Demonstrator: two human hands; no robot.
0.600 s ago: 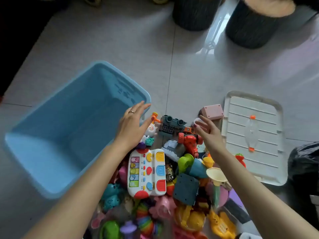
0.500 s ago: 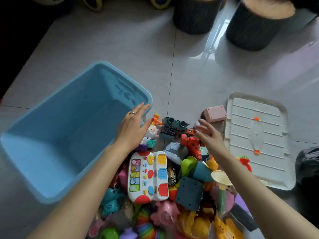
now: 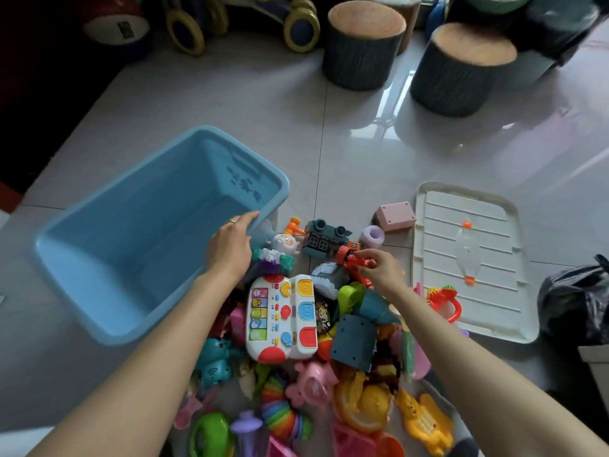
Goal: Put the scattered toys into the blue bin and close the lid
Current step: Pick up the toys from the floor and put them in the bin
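The blue bin (image 3: 99,291) lies tilted on the floor at left, its inside bare. My left hand (image 3: 230,249) rests on the bin's near rim, fingers spread, holding nothing I can see. My right hand (image 3: 382,268) pinches a red toy vehicle (image 3: 354,258) at the top of the toy pile. The pile fills the lower middle: a white toy keyboard (image 3: 283,318), a dark teal block house (image 3: 324,239), a pink box (image 3: 395,217), a small white figure (image 3: 285,244). The white lid (image 3: 438,275) lies flat at right.
Two stump-shaped stools (image 3: 362,44) (image 3: 461,64) stand at the back. A wheeled toy (image 3: 244,21) is behind them at left. A black bag (image 3: 576,301) sits right of the lid. A red rattle (image 3: 445,301) rests on the lid's near corner.
My right hand has closed its fingers on the red toy vehicle. My left hand slid from the small white figure onto the bin's rim. The view has tilted up, showing more of the room.
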